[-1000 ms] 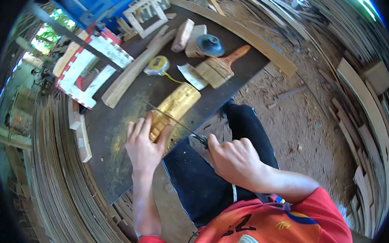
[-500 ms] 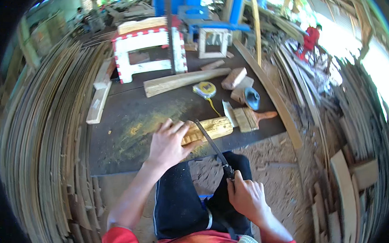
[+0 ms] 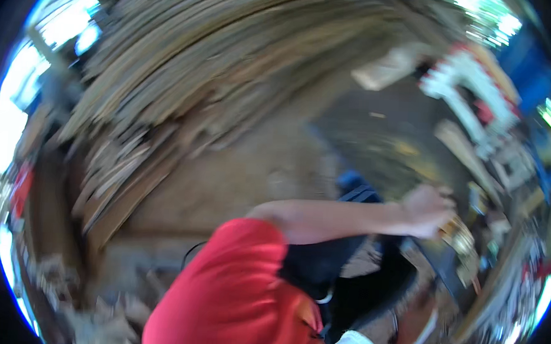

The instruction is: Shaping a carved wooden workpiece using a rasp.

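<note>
My left hand (image 3: 428, 211) has its fingers curled over a yellowish piece of wood (image 3: 452, 231) near the front edge of the dark table (image 3: 371, 127). The wood is smeared by motion and partly hidden by the hand. Sawdust (image 3: 413, 155) lies on the tabletop beyond the hand. A blurred skin-coloured shape at the lower right, beside my dark trousers, seems to be my right arm or hand (image 3: 414, 319); its fingers cannot be made out. The file cannot be made out in this view.
Long stacked boards (image 3: 232, 51) fill the upper left. On the table stand a white stool-like frame with red edging (image 3: 461, 79), a pale block (image 3: 390, 69), a long timber (image 3: 466, 154) and a blurred yellow tape measure (image 3: 475, 198). Bare ground (image 3: 244, 183) lies left of the table.
The view has swung sharply left and blurred, so the table now sits at the right. My left hand stays on the wood. The file in my right hand no longer shows.
</note>
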A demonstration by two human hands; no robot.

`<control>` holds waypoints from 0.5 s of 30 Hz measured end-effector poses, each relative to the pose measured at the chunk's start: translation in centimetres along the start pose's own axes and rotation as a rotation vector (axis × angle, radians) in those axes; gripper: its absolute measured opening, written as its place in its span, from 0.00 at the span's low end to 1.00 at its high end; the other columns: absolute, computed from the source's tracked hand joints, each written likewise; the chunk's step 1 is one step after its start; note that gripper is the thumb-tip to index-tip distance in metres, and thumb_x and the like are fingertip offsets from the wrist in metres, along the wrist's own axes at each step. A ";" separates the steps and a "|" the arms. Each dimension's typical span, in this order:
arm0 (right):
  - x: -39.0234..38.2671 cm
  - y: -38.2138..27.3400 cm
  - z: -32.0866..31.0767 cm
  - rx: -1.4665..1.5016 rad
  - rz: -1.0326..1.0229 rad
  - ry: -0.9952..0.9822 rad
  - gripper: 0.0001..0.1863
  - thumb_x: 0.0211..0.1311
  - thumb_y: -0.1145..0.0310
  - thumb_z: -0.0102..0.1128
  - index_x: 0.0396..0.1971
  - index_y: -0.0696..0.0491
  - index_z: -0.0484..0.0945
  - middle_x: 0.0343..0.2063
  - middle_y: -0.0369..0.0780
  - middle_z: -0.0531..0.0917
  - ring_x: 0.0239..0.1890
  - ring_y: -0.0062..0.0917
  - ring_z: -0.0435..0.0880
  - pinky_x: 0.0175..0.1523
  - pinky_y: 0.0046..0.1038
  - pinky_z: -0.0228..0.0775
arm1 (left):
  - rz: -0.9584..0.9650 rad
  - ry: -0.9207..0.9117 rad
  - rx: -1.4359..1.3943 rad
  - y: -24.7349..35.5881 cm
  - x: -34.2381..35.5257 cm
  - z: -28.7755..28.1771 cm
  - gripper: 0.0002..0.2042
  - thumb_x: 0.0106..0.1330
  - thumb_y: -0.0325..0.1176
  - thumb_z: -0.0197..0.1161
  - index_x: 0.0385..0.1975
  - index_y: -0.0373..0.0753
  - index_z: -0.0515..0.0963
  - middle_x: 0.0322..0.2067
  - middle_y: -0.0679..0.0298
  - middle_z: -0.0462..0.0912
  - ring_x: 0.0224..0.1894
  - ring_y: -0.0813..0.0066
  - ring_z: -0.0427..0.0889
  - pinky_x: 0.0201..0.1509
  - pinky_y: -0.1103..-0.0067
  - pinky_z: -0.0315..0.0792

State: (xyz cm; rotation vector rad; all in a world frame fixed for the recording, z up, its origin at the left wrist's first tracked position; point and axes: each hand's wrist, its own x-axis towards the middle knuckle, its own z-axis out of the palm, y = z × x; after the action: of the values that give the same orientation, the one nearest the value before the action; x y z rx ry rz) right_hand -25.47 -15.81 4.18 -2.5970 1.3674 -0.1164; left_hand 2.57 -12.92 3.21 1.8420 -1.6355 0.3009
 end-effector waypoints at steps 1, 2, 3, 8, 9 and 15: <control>-0.3 2.4 1.4 0.094 -0.040 0.101 0.22 0.81 0.58 0.51 0.55 0.62 0.79 0.44 0.58 0.84 0.46 0.58 0.83 0.52 0.48 0.73 | 0.035 -0.078 0.084 -0.1 0.0 0.2 0.21 0.58 0.55 0.74 0.34 0.41 0.86 0.40 0.64 0.87 0.55 0.61 0.80 0.55 0.64 0.81; -0.2 2.4 1.6 0.027 -0.084 0.190 0.22 0.82 0.58 0.50 0.56 0.64 0.78 0.43 0.60 0.83 0.48 0.58 0.82 0.53 0.49 0.72 | 0.035 -0.005 0.099 -0.4 0.3 1.4 0.22 0.58 0.56 0.74 0.34 0.41 0.86 0.38 0.65 0.87 0.54 0.63 0.80 0.55 0.65 0.81; 1.2 1.2 1.2 0.153 -0.016 0.049 0.24 0.82 0.57 0.49 0.55 0.65 0.78 0.45 0.61 0.83 0.49 0.59 0.81 0.53 0.50 0.71 | 0.038 0.081 0.118 -1.0 -0.2 1.9 0.23 0.58 0.58 0.74 0.35 0.41 0.86 0.36 0.65 0.88 0.53 0.64 0.79 0.55 0.65 0.81; 6.5 -4.0 2.3 0.044 -0.322 0.065 0.29 0.82 0.56 0.49 0.65 0.66 0.73 0.46 0.59 0.86 0.50 0.52 0.87 0.55 0.47 0.77 | -0.189 -0.124 0.185 -3.8 -1.7 -2.9 0.26 0.58 0.61 0.73 0.36 0.41 0.87 0.31 0.66 0.87 0.46 0.69 0.79 0.52 0.67 0.80; 5.7 -7.9 0.3 -0.054 -0.230 -0.075 0.31 0.83 0.54 0.46 0.66 0.68 0.71 0.47 0.62 0.85 0.49 0.54 0.87 0.53 0.49 0.78 | -0.131 0.056 0.253 -4.6 -2.7 -3.7 0.27 0.57 0.63 0.73 0.35 0.41 0.86 0.31 0.67 0.87 0.45 0.70 0.80 0.49 0.68 0.79; 5.9 -15.0 1.5 0.007 -0.674 -0.057 0.17 0.81 0.58 0.48 0.44 0.58 0.78 0.24 0.53 0.86 0.28 0.49 0.89 0.33 0.49 0.78 | -0.369 0.123 0.489 -6.4 -10.5 -12.1 0.22 0.60 0.59 0.73 0.43 0.49 0.86 0.32 0.67 0.88 0.42 0.66 0.87 0.41 0.67 0.84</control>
State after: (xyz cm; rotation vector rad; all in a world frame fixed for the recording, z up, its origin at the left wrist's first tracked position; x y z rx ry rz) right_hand -9.80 -12.19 5.79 -2.9087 0.4234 -0.1412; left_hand 9.49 2.83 4.52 2.3852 -1.1721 0.6797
